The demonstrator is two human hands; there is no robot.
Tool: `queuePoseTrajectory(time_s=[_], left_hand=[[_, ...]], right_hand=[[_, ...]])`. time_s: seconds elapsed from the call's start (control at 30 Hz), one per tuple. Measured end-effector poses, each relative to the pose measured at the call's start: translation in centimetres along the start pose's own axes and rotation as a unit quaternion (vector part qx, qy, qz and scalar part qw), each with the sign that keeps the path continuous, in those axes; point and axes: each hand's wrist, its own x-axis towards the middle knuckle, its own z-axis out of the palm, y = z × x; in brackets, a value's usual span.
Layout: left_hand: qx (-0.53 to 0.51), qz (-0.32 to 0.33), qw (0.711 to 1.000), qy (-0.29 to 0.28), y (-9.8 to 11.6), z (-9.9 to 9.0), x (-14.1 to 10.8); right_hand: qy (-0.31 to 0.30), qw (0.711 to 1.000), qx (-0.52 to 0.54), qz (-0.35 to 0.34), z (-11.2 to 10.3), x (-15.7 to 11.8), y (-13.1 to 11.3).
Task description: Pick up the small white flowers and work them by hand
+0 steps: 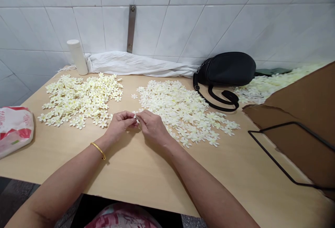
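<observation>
My left hand (pixel 122 123) and my right hand (pixel 149 124) meet over the table, fingertips pinched close together. Between them is a small white flower (pixel 136 116), mostly covered by the fingers. Both hands appear closed on it. To the left lies a pile of cream-white flowers (pixel 83 97) with yellowish centres. A second, wider heap of white flowers (pixel 178 105) spreads behind and to the right of my right hand. One loose flower (pixel 134 96) sits in the gap between the two heaps.
A white bottle (pixel 77 57) and a crumpled white cloth (pixel 136 64) are along the tiled wall. A black bag (pixel 227 69) with a strap lies behind the right heap. At right stand a cardboard box (pixel 300 123) and a black wire frame (pixel 274 163); at left, a red-and-white packet (pixel 15 128).
</observation>
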Motion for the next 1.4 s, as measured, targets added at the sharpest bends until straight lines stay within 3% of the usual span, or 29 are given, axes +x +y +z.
queuePoseTrajectory(time_s=[0.47, 0.87, 1.23, 1.3, 1.4], left_hand=[[-0.027, -0.003, 1.0, 0.003, -0.23, -0.15, 0.19], [-0.027, -0.008, 1.0, 0.014, -0.24, 0.03, 0.16], [-0.014, -0.016, 0.999, 0.047, 0.46, 0.42, -0.04], [-0.019, -0.014, 0.998, 0.059, 0.53, 0.41, -0.02], [-0.02, -0.014, 0.997, 0.069, 0.5, 0.36, 0.04]], right_hand=[[0.001, 1.0, 0.01, 0.002, 0.21, 0.05, 0.11], [0.031, 0.991, 0.116, 0.062, 0.33, 0.15, -0.13], [0.059, 0.922, 0.327, 0.199, 0.67, 0.14, 0.42], [0.082, 0.933, 0.303, 0.177, 0.54, 0.03, 0.23], [0.149, 0.969, 0.187, 0.061, 0.17, -0.17, -0.22]])
